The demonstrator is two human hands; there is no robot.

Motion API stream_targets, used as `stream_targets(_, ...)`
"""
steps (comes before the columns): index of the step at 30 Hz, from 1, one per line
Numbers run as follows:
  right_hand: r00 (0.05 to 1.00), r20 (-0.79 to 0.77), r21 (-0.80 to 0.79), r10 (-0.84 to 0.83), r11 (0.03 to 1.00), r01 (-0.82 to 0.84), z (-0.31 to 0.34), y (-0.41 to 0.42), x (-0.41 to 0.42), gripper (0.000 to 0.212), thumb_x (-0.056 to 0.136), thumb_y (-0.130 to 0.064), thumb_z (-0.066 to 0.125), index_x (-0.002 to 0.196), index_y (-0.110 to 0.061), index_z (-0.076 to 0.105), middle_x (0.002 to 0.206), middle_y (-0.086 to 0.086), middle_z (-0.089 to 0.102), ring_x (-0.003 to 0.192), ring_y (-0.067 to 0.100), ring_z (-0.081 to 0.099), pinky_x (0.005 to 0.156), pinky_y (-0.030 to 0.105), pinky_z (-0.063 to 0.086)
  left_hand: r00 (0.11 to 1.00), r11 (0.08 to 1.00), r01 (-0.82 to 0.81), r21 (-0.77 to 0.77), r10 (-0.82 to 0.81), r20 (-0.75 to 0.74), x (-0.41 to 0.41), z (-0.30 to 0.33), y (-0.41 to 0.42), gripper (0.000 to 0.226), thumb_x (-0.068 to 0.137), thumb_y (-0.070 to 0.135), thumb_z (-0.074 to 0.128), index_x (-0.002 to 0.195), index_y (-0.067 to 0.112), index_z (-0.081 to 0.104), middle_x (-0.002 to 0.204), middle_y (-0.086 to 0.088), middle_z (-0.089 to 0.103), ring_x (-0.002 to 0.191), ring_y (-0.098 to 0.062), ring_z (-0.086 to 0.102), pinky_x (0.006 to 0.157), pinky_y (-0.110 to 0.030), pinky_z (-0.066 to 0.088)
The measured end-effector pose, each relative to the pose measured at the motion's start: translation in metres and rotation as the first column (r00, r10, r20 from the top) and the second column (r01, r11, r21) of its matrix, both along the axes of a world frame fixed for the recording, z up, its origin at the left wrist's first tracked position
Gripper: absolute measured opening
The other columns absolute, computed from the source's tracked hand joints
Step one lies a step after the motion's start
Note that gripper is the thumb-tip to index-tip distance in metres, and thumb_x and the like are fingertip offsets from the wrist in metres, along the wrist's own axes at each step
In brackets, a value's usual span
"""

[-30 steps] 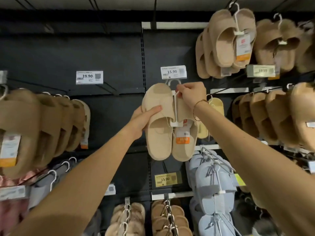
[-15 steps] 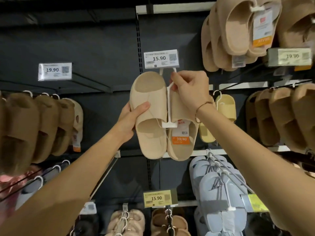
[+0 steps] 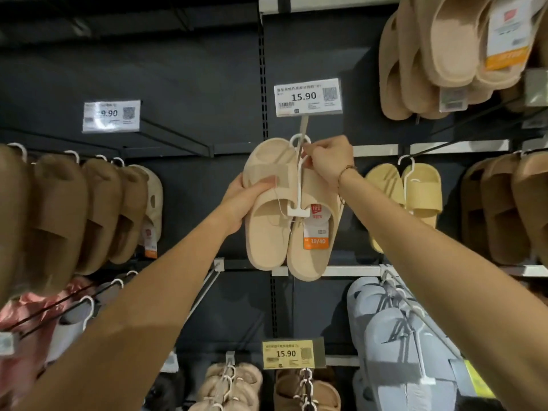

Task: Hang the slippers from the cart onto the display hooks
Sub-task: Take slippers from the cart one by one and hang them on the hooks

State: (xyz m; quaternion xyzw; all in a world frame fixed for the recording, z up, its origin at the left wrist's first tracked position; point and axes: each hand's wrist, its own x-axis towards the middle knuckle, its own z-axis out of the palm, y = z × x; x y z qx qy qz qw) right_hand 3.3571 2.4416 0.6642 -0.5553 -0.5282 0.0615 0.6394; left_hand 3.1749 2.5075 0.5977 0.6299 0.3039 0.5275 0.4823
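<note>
A beige pair of slippers (image 3: 268, 232) on a white plastic hanger (image 3: 299, 185) is held up against the dark display wall. My left hand (image 3: 241, 200) grips the left slipper's strap from the side. My right hand (image 3: 327, 160) pinches the hanger's stem near its top. The hanger's loop (image 3: 299, 140) sits at the display hook (image 3: 304, 129) that juts out under the 15.90 price tag (image 3: 307, 97); whether the loop is around the hook is unclear. An orange 39/40 size label (image 3: 316, 242) hangs on the right slipper. The cart is out of view.
Brown slippers (image 3: 56, 215) hang on the left, a yellow pair (image 3: 415, 197) and more brown pairs (image 3: 504, 209) on the right. Tan pairs (image 3: 444, 48) hang upper right, light blue pairs (image 3: 397, 336) lower right, beige pairs (image 3: 234, 384) below. Another tag (image 3: 111, 115) reads 19.90.
The view has drawn closer to the wall. Both hands carried the beige pair toward the hook under the 15.90 tag, and the hanger's loop now meets the hook.
</note>
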Motion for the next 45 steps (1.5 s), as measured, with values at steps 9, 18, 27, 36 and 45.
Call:
stream_targets(9, 0.992, 0.038, -0.17, -0.117, 0.978, 0.122, -0.026, 0.101, 0.028, 0.027, 0.098, -0.028, 0.06, 0.093, -0.008, 0.078, 0.087, 0.008, 0.071, 0.081, 0.022, 0.067, 0.078, 0.031, 0.055, 0.96, 0.973, -0.225, -0.058, 0.211, -0.186, 0.058, -0.027, 0.078, 0.07, 0.085, 0.039, 0.078, 0.133, 0.019, 0.032, 0.118, -0.003, 0.057, 0.102, -0.021, 0.06, 0.09, -0.041, 0.054)
stream_targets(18, 0.999, -0.026, -0.317, 0.03, 0.948, -0.036, -0.058, 0.108, 0.052, 0.023, 0.097, -0.025, 0.052, 0.099, -0.009, 0.068, 0.105, 0.015, 0.07, 0.093, 0.032, 0.071, 0.084, 0.045, 0.06, 0.806, 0.869, -0.492, -0.06, 0.429, -0.407, 0.08, -0.052, 0.1, 0.094, 0.087, 0.056, 0.068, 0.153, 0.008, 0.02, 0.15, -0.017, 0.038, 0.131, -0.039, 0.048, 0.104, -0.048, 0.048)
stream_targets(27, 0.996, 0.017, -0.219, -0.085, 0.972, 0.087, -0.105, -0.04, 0.071, 0.026, 0.095, -0.032, 0.058, 0.103, -0.011, 0.072, 0.096, 0.012, 0.074, 0.089, 0.028, 0.071, 0.079, 0.045, 0.057, 0.915, 0.992, -0.115, 0.042, 0.123, -0.383, 0.113, -0.079, -0.007, 0.066, 0.077, 0.067, 0.06, 0.113, 0.011, 0.064, 0.117, -0.013, 0.069, 0.108, -0.029, 0.065, 0.096, -0.037, 0.053)
stream_targets(36, 0.872, 0.012, -0.159, -0.49, 0.86, 0.486, -0.197, -0.311, 0.131, 0.012, 0.089, -0.025, 0.063, 0.094, -0.018, 0.072, 0.09, 0.007, 0.076, 0.081, 0.023, 0.073, 0.074, 0.035, 0.058, 0.781, 0.872, 0.474, 0.124, -0.352, -0.516, 0.227, -0.125, -0.228, 0.03, 0.092, 0.045, 0.063, 0.098, 0.015, 0.063, 0.085, -0.002, 0.063, 0.079, -0.018, 0.059, 0.074, -0.031, 0.047)
stream_targets(45, 0.486, 0.12, -0.576, -0.866, 0.338, 0.744, -0.353, -0.606, 0.164, 0.033, 0.09, -0.035, 0.065, 0.111, -0.011, 0.073, 0.103, 0.005, 0.074, 0.093, 0.013, 0.066, 0.077, 0.024, 0.051, 0.354, 0.529, 0.845, -0.079, -0.664, -0.658, 0.308, -0.28, -0.477, 0.032, 0.088, 0.042, 0.066, 0.107, 0.015, 0.066, 0.092, 0.0, 0.068, 0.088, -0.019, 0.067, 0.079, -0.03, 0.053)
